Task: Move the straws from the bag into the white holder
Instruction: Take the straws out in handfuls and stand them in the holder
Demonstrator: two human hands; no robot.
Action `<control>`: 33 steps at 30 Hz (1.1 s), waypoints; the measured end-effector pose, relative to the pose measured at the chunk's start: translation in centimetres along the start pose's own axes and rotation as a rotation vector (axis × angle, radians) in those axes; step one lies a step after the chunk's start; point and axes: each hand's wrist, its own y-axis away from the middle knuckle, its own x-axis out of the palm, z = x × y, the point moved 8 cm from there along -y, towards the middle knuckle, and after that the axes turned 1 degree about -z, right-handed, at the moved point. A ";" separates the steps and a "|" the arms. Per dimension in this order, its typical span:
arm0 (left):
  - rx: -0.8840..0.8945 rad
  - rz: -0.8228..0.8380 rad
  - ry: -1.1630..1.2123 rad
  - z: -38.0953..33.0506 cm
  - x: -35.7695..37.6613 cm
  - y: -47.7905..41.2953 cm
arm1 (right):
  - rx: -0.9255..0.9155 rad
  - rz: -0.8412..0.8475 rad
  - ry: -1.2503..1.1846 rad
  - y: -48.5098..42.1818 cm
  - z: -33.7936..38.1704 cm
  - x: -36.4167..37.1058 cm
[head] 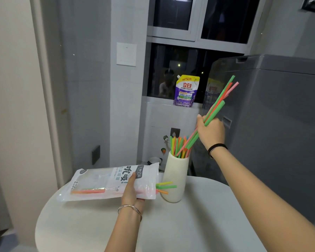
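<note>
A white plastic straw bag (102,182) lies on its side above the round table, and my left hand (130,192) holds it near its open right end. A few green, yellow and orange straws (165,187) stick out of that opening. The white holder (176,176) stands upright just right of the bag with several coloured straws standing in it. My right hand (210,132) grips a bundle of green, orange and pink straws (219,104), tilted up to the right, with their lower ends at the holder's mouth.
The round white table (198,224) carries the holder. A grey washing machine (280,124) stands close on the right. A purple detergent pouch (186,90) sits on the window sill behind. Wall and a door frame are to the left.
</note>
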 end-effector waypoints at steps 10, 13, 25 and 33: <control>0.014 -0.020 -0.031 -0.3 -0.3 0.0 | 0.027 0.137 0.085 0.0 -0.3 2.2; 0.016 -0.023 -0.020 -0.2 -0.3 0.1 | 0.052 0.179 0.092 0.2 -1.1 3.0; 0.014 -0.007 -0.025 -0.1 -0.4 -0.2 | 0.050 0.444 0.091 1.7 -3.7 6.5; 0.006 -0.026 0.003 -0.1 -0.4 -0.1 | 0.033 0.491 -0.114 1.4 -3.5 6.9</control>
